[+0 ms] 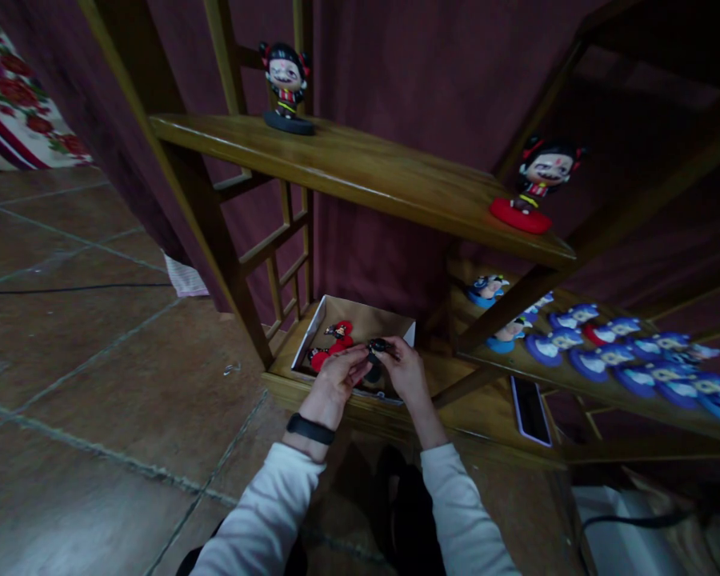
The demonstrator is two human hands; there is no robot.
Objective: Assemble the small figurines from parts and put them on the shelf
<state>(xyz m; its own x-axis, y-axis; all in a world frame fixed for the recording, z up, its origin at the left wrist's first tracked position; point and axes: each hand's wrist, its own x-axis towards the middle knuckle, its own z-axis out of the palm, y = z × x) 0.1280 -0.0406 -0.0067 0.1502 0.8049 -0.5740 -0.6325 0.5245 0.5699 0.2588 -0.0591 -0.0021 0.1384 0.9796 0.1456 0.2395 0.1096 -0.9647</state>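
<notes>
Figurine point(377, 346), small, dark and glossy, was held in a narrow pinch by the left hand point(343, 368) and right hand point(401, 370), over a rectangular, open cardboard box point(369, 314) in which red-based figures point(339, 330) lay; higher up ran a smooth shelf point(384, 176) of varnished wood.

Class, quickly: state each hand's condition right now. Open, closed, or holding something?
Left hand: closed, fingers holding one side of a small dark figurine.
Right hand: closed, fingers pinching the same figurine.
</notes>
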